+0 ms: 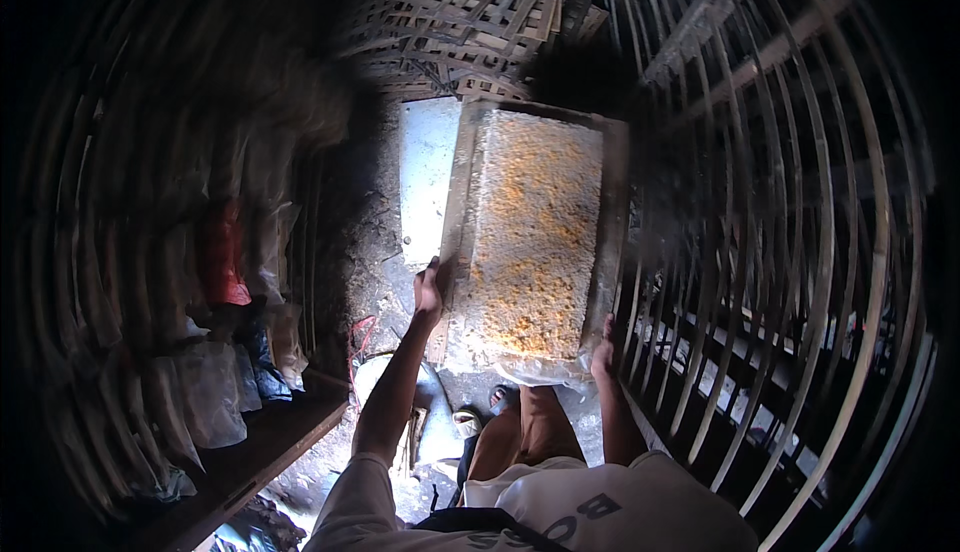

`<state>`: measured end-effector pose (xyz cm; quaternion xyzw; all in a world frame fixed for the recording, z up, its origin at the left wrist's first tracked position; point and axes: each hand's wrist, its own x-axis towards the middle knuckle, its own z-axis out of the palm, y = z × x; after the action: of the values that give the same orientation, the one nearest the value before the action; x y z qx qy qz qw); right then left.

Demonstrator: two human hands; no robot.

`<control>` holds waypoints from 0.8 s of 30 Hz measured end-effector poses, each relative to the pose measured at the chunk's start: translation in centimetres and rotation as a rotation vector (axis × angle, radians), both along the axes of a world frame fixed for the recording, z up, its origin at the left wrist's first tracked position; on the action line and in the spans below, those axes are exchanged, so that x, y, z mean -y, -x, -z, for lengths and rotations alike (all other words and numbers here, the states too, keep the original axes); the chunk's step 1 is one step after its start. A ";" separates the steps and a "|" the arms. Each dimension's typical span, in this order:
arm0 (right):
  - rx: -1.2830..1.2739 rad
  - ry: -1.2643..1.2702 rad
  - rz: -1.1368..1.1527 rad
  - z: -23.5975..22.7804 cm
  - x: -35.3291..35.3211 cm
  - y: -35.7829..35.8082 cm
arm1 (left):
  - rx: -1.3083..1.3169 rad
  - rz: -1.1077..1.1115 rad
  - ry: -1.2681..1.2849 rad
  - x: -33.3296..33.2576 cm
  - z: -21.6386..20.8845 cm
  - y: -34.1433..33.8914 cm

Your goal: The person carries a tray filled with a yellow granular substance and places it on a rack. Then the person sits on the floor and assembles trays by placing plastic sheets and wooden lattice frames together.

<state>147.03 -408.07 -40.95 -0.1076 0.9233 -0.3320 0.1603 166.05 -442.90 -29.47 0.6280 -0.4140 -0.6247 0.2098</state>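
- While both arms reach forward, the shallow tray (461, 184) sits held between them, in front of the person's legs and above the floor (378, 282).
- The left grip (428, 297) is clamped on the tray's left side, toward the near end, thumb pointing away from the body; its other fingers are mostly hidden.
- The right grip (603, 354) is clamped on the near right corner, thumb along the side, the fingers behind it hard to see.
- In the tray lies a broad layer of crumbly food-like material (540, 212), whitish with orange patches, densest orange near the body; it covers most of the inside, leaving brown margins at left and right.
- Clear film (535, 370) bunches along the tray's near edge.
- A white panel (426, 167) lies beyond, partly covered by the tray.
- To the left, plastic bags hang or stand along a slatted rack: a red bag (224, 257), a cloudy clear bag (212, 402) and a dark blue bag (268, 362); their contents cannot be told.
- Woven lattice panels (470, 2) fill the far end, and a slatted frame (825, 242) rises at right.
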 end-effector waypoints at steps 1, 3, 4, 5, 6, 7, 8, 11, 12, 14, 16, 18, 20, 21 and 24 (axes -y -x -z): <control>0.021 -0.005 -0.008 0.0 1.7 0.3 | 0.003 0.024 0.066 0.9 0.9 0.6; 0.161 -0.007 0.023 -2.3 5.1 1.2 | 0.120 0.167 0.135 2.2 2.3 1.6; 0.217 -0.022 0.023 -4.0 6.7 1.6 | 0.080 0.171 0.100 2.6 3.6 1.4; 0.261 -0.043 0.010 -5.1 8.1 2.1 | 0.042 0.173 0.068 2.9 5.9 0.7; 0.249 -0.065 -0.020 -5.2 8.8 2.6 | 0.001 0.176 0.037 3.2 8.1 0.1; 0.239 -0.077 -0.038 -5.0 9.1 3.2 | -0.044 0.190 0.002 3.4 9.3 0.1; 0.137 -0.121 -0.091 -3.0 8.1 3.6 | -0.032 0.227 0.041 3.3 9.0 0.9; 0.093 -0.024 -0.138 0.7 5.5 4.5 | -0.013 0.298 0.123 2.8 7.8 1.6; 0.255 0.161 -0.083 0.4 5.0 4.6 | 0.009 0.305 0.127 2.7 7.9 1.2; 0.569 0.532 0.040 -0.5 4.5 5.1 | 0.044 0.326 0.137 2.7 7.8 0.9; 0.600 0.506 0.039 -1.3 4.3 5.6 | 0.030 0.262 -0.031 2.4 6.5 0.5; 0.574 0.433 0.034 -1.9 4.0 5.9 | 0.071 0.270 -0.048 1.8 4.4 0.7; 0.567 0.395 0.024 -2.6 4.1 5.8 | 0.180 0.325 0.094 0.6 3.3 -0.2; 0.563 0.383 0.026 -3.0 4.0 5.6 | 0.178 0.321 0.083 0.3 2.7 -0.6; 0.569 0.376 0.023 -3.9 4.5 5.5 | 0.248 0.376 0.138 -0.7 3.2 -3.0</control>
<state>141.57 -412.52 -37.06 -0.0280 0.7654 -0.5149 0.3851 169.02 -442.23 -32.68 0.5961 -0.5881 -0.5408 0.0798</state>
